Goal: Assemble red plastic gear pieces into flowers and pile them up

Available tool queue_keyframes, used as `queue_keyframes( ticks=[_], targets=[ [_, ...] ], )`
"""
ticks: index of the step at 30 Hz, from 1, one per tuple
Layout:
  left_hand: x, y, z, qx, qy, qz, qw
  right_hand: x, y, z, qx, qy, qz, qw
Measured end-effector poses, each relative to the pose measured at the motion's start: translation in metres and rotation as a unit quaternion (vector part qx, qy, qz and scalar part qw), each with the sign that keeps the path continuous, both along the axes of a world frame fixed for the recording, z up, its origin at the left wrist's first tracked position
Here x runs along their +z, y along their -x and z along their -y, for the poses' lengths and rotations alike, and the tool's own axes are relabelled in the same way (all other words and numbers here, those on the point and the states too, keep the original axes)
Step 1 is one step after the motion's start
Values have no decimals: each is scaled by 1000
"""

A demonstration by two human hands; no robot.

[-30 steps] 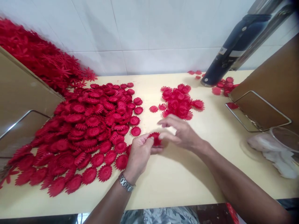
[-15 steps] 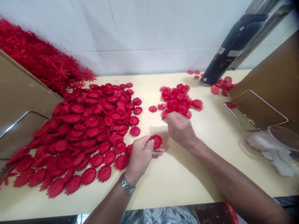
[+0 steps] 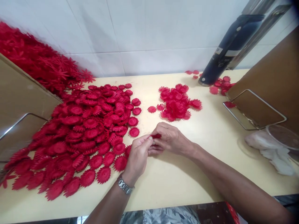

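Observation:
Between my two hands is a red fringed flower disc (image 3: pixel 156 136), mostly covered by fingers. My left hand (image 3: pixel 140 152) pinches it from the left, thumb on top; a metal watch circles that wrist. From the right, my right hand (image 3: pixel 169 138) closes its fingers on the same disc, and whether it also holds a second piece is hidden. Just beyond my hands lies a small cluster of red fringed pieces (image 3: pixel 175 102). A large heap of red flower discs (image 3: pixel 91 121) spreads to the left of my left hand.
Loose red star-shaped petals (image 3: pixel 39 59) pile up at the back left behind a cardboard panel (image 3: pixel 23 90). A dark blue bottle (image 3: pixel 229 49) stands at the back right near more red pieces. At right are a brown box (image 3: pixel 268 74), a wire bracket (image 3: pixel 254 109) and a crumpled plastic bag (image 3: pixel 273 152).
My right hand has come back from the small cluster toward me and met my left hand at the disc. The left hand has stayed nearly in place.

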State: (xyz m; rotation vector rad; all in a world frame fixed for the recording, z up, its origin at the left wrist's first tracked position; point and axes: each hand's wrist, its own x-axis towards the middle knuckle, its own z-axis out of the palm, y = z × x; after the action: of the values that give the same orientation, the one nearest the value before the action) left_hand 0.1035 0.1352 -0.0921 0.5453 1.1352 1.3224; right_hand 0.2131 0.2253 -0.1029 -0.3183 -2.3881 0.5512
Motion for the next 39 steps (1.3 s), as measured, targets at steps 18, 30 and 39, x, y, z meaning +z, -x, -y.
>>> queue_keyframes(
  ticks=[18,30,39],
  targets=[
    [-2,-3,-1,35,56,-88,994,6,-19,-20,-182,-37,-26,982],
    [-4,-3,0,21,49,-142,988,1,-10,-6,-61,-52,-4,997],
    [-1,-4,2,23,58,-135,989,10,-39,-45,-327,-102,-39,939]
  ],
)
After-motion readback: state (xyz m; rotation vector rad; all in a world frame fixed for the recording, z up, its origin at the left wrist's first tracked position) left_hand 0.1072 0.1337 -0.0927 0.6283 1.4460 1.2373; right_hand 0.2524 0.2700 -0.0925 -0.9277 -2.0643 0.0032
